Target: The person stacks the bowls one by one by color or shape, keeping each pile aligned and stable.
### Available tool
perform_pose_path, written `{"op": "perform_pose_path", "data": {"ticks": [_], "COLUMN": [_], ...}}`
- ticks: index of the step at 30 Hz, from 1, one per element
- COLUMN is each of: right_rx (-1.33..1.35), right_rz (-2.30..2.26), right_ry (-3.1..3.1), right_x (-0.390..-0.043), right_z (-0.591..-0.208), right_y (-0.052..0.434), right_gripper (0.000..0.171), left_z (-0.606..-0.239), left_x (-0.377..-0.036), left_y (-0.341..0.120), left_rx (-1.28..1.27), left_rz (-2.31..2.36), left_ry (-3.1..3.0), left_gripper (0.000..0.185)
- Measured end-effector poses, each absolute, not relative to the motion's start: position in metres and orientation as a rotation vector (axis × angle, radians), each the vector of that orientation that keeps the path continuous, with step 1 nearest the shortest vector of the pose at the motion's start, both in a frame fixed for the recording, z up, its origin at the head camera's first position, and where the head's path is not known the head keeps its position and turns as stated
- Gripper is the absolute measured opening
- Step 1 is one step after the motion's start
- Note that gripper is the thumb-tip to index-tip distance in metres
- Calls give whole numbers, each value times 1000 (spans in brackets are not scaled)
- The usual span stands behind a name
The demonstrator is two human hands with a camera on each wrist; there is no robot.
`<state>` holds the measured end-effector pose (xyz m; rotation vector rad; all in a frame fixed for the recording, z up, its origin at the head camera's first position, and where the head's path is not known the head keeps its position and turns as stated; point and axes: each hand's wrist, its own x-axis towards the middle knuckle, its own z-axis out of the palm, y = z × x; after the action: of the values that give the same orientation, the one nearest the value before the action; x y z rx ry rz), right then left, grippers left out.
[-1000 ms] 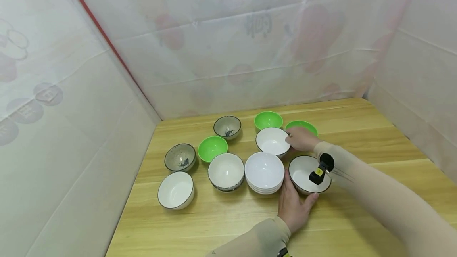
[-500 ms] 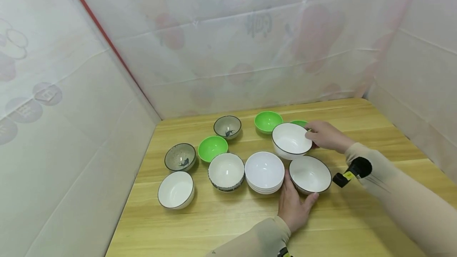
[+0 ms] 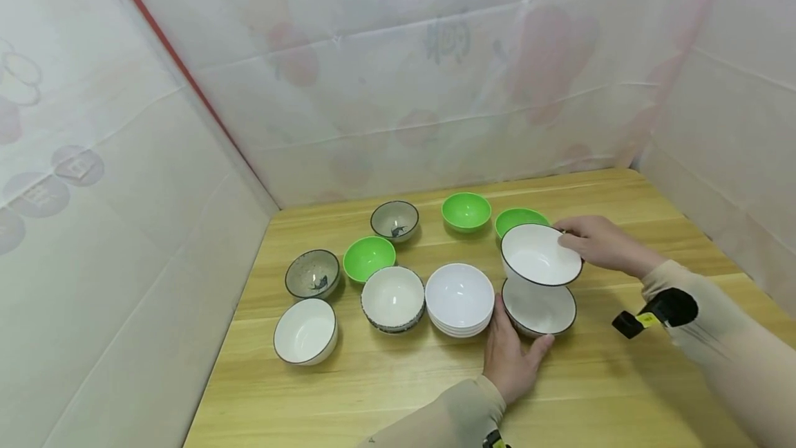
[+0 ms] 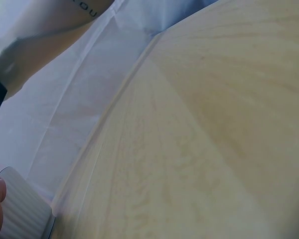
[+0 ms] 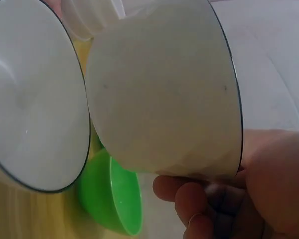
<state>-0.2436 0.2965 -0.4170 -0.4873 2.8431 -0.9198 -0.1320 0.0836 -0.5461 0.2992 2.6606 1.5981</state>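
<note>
One likely breakable bowl (image 3: 541,258) hangs, right hand (image 3: 602,245) sensibly pinching its two-o'clock rim; left hand (image 3: 511,364), fingers straight, touches the lower bowl (image 3: 539,308).

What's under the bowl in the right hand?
Another dark-rimmed white bowl, held by the left hand. In the head view, the raised bowl hides the lower one's far rim.

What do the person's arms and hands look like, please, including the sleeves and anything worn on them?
The left sleeve and right sleeve are long and beige. The left hand and right hand are without gloves. A black device with a yellow patch sits on the right sleeve; a second device, partly cut off, sits on the left. One sleeve bears dark lettering.
</note>
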Motion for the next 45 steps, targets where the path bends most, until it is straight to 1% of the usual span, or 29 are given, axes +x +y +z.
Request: {"op": "perform_pose_path", "data": {"ticks": [7,14,22,28,32,41,45], "right_rx": [-647,-730,-715,-798,-795,-789,-796], "right_rz": [-898,-979,-889,-853,-830,-793,-793], "right_ry": [2779,2648,2686,2732,2750,2735,2734], "right_x": [-238,-239,-234,-234,-235,-232,-232], "right_z": [-429,-441,-449,-459,-464,-462,-463], "right_y": [300,300,298,299,300,298,297], "right_gripper": [23,22,24,23,24,30,30], "left_z": [-545,-542,-543,-543,-543,-544,-543], "left_x": [-133,-133,-132,-132,-132,-133,-133], "left_y": [83,83,84,83,83,83,83], "left_rx": [307,283,301,299,291,284,280], "left_rz": [1587,1586,1597,1602,1602,1613,1595], "left_ry": [2652,2621,2652,2634,2622,2612,2624], "left_gripper": [101,100,99,99,99,100,100]}}
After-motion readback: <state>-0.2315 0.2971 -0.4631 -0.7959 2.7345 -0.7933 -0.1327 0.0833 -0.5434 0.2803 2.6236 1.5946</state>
